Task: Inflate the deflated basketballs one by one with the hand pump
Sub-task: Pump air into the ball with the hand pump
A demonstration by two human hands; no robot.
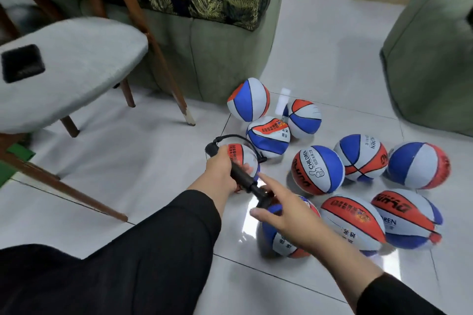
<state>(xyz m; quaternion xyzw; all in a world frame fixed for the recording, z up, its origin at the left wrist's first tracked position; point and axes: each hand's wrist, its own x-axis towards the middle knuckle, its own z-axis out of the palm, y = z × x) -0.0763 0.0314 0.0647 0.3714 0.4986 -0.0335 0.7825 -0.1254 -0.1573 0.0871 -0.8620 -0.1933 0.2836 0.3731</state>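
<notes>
Several red, white and blue basketballs lie on the tiled floor; some look dented, such as one [268, 139] near the sofa, and others round, such as one [318, 170] marked CHILDREN. My left hand [220, 169] grips the barrel of a black hand pump [243, 177]. The pump's black hose [231, 138] loops over a small ball [242, 157] that lies behind my left hand. My right hand [277, 208] reaches in with fingers spread, its palm over the pump's handle end [265, 201], above another ball [286, 240]. Whether it holds the handle is unclear.
A grey cushioned chair [71, 69] with wooden legs stands at the left, with a black object [22, 62] on its seat. A green sofa [217, 59] is behind the balls and a green seat [432, 54] at the right. Bare tiles lie in front.
</notes>
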